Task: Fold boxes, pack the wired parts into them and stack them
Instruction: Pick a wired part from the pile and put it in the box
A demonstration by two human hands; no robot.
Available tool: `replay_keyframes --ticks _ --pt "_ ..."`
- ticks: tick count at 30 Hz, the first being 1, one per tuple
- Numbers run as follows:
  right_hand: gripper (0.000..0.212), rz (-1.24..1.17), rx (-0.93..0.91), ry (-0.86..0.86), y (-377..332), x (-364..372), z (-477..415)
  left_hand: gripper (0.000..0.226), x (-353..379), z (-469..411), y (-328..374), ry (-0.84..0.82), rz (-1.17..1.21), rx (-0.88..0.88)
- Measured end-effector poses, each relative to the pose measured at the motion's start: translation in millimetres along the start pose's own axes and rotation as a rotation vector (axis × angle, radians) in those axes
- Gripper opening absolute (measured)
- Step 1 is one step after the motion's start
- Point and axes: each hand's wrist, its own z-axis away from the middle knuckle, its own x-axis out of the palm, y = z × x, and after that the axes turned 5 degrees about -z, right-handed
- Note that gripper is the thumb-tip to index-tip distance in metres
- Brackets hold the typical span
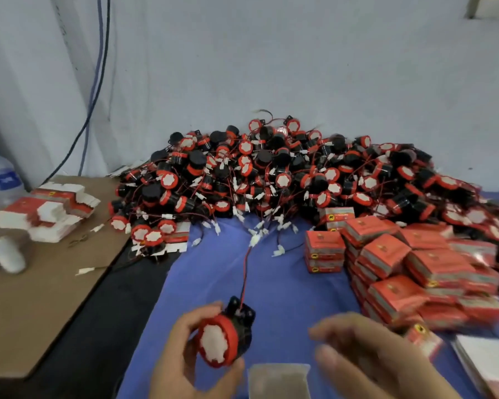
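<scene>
My left hand (182, 358) grips a wired part (225, 335), a black body with a red cap and white centre. Its red and black wire (245, 272) runs up to a white plug near the pile. My right hand (366, 352) hovers blurred to the right of the part, fingers relaxed, holding nothing. A large pile of the same wired parts (271, 174) lies against the wall. Closed red boxes (409, 266) are stacked at the right. Flat unfolded boxes (49, 214) sit in a heap on the left.
A blue cloth (213, 283) covers the work surface, with brown cardboard (41, 298) to its left. A small clear bag (277, 381) lies at the bottom edge between my hands. White sheets (487, 361) lie at bottom right. A water bottle (0, 174) stands far left.
</scene>
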Motion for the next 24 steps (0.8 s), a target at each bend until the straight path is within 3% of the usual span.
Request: replay_keyframes --ticks 3,6,9,12,17,21,24 --pt "0.063 0.029 0.148 -0.077 -9.7 12.2 3.7 0.066 -0.9 7.7 8.0 -0.199 0.016 0.112" --pt "0.045 -0.17 0.094 0.029 -3.6 15.8 1.7 0.063 1.4 14.7 20.9 -0.368 -0.013 0.11" --pt "0.025 -0.144 0.039 0.046 6.0 12.2 6.4 0.063 0.6 15.1 22.8 -0.477 -0.273 0.142" --pt "0.01 0.116 0.007 0.098 21.4 11.9 11.1 0.075 -5.7 10.9 18.4 -0.558 -0.535 0.247" --pt "0.024 0.453 -0.053 0.111 50.8 25.6 23.6 0.09 -9.1 11.8 9.2 -0.709 -0.758 0.338" --pt "0.011 0.636 -0.125 0.038 62.2 33.2 28.9 0.074 -10.7 17.5 0.0 -0.633 -0.86 0.464" --pt "0.016 0.841 -0.105 -0.086 68.5 35.5 29.2 0.06 -11.6 24.9 -7.9 -0.652 -0.933 0.502"
